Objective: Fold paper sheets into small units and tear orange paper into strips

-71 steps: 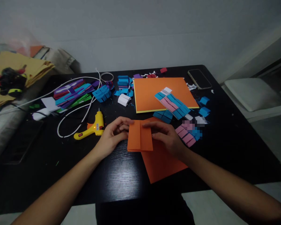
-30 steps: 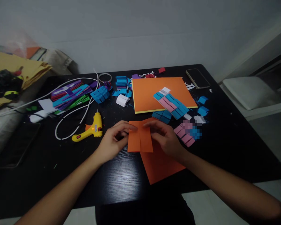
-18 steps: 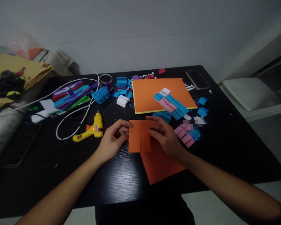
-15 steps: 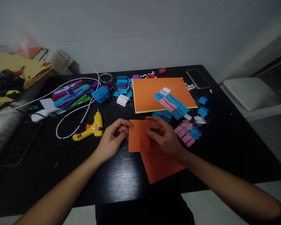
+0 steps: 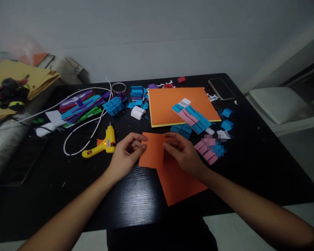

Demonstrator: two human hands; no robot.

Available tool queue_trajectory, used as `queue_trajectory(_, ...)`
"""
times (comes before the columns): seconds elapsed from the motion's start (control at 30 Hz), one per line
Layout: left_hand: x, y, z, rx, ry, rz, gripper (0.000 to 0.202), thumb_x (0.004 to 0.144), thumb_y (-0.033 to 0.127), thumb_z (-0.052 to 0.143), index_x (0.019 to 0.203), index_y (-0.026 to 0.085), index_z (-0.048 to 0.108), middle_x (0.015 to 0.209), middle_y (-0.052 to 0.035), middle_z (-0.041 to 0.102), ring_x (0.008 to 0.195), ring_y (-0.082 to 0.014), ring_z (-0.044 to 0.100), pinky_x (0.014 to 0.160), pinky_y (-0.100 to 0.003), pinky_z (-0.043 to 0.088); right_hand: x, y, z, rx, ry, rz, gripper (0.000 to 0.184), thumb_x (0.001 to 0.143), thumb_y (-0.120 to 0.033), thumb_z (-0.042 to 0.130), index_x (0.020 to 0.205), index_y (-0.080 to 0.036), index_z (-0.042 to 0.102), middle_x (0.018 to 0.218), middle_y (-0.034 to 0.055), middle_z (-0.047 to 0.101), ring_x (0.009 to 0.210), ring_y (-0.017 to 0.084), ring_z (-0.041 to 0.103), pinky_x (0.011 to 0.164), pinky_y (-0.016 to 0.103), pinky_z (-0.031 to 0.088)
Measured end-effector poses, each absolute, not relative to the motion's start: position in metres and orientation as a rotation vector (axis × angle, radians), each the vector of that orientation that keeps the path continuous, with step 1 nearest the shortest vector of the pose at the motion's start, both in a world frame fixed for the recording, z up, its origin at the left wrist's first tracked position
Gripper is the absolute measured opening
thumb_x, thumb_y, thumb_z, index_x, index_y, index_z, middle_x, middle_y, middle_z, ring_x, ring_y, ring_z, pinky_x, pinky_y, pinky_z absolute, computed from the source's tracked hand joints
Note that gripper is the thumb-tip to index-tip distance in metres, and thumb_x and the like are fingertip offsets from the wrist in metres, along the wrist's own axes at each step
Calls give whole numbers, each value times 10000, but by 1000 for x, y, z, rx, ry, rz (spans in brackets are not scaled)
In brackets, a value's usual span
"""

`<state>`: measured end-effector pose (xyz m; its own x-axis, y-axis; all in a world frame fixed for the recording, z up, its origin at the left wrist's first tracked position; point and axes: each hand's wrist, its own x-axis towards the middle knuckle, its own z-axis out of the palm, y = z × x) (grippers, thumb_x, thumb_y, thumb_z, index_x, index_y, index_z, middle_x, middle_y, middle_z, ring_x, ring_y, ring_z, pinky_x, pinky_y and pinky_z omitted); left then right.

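Note:
Between both hands is a small squarish piece of orange paper (image 5: pixel 151 151), raised above the black table. My left hand (image 5: pixel 127 153) pinches its left edge between thumb and fingers. At the right edge, the thumb and fingers of my right hand (image 5: pixel 181 151) grip it too; the fingertips behind the paper are hidden. Under my right hand lies a larger orange sheet (image 5: pixel 179 188), partly covered by the small piece. To the left of my left hand, a yellow hot glue gun (image 5: pixel 101 148) rests on its side with an orange light glowing.
Behind my hands lies a stack of orange and yellow sheets (image 5: pixel 170 104), topped by a blue and pink paper strip piece (image 5: pixel 191 116). Pink strips (image 5: pixel 206 153) lie right. Colored strips (image 5: pixel 81 106), a white cable (image 5: pixel 65 141) and a phone (image 5: pixel 221 88) are around.
The small orange paper has shifted slightly left and tilted. Its front showed two panels meeting at a middle line; now it shows one plain, slightly curved face.

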<state>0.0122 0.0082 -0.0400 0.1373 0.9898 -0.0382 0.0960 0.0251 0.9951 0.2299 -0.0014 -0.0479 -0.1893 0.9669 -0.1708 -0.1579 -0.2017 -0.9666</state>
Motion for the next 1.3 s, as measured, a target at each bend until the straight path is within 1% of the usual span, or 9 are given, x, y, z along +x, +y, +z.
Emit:
queue_trajectory(0.1,10,12,-39,1304,1248,1206,179,838,256,770,984,179,699,692,37,545,611,-97,454,560,-193,362,233,2,-45,-1129,-992,1454,313,904,-432,751,1126,-232,659,1001,34,764,756,166,748,651,310,626)
queue_trajectory(0.23,7,14,-40,1280,1265,1304,206,836,243,786,1019,184,711,707,38,535,608,-89,451,554,-184,372,238,8,-46,-1160,-892,1326,291,876,-424,773,1069,-231,671,1047,18,706,737,133,715,580,257,592)
queue_trajectory(0.43,12,12,-44,1207,1109,1274,396,828,231,814,1181,219,636,970,-12,669,708,-97,616,674,-220,529,234,5,-48,-1159,-946,1452,244,876,-418,767,993,-212,714,1006,23,683,728,128,695,596,259,593)
queue_trajectory(0.57,14,11,-45,1214,1079,1261,467,845,224,806,1272,220,619,965,-11,679,710,-93,633,682,-215,542,229,1,-48,-1094,-1036,1533,242,910,-426,745,1027,-214,733,974,26,699,711,136,713,628,286,612)
queue_trajectory(0.73,14,11,-45,1207,1077,1213,413,855,248,805,1236,204,653,973,-13,661,706,-85,627,686,-215,548,227,0,-52,-1087,-1055,1544,277,913,-426,743,1082,-211,704,940,36,730,704,158,728,638,313,623)
queue_trajectory(0.87,13,11,-45,1213,1075,1232,398,854,254,811,1218,210,655,976,-10,662,711,-82,634,695,-209,547,228,1,-53,-1125,-1054,1473,232,891,-376,755,1049,-213,713,952,29,715,710,147,712,633,302,617)
queue_trajectory(1.0,12,11,-45,1208,1095,1238,383,857,261,808,1202,208,652,971,-8,665,719,-81,642,698,-202,544,228,1,-52,-1159,-1078,1430,178,870,-333,757,1000,-216,720,933,28,721,765,162,715,693,322,634)
queue_trajectory(1.13,12,11,-45,1213,1096,1234,382,851,252,805,1196,208,647,960,-8,668,719,-86,636,695,-206,545,229,1,-50,-1144,-1159,1390,123,873,-303,742,969,-226,727,1007,41,745,861,181,728,771,343,638)
queue_trajectory(1.3,12,11,-46,1190,1109,1236,443,828,239,811,1225,209,615,965,-4,669,719,-86,642,711,-213,547,230,1,-50,-1119,-1148,1405,182,884,-292,750,1060,-254,719,1101,48,765,1052,214,734,899,389,639)
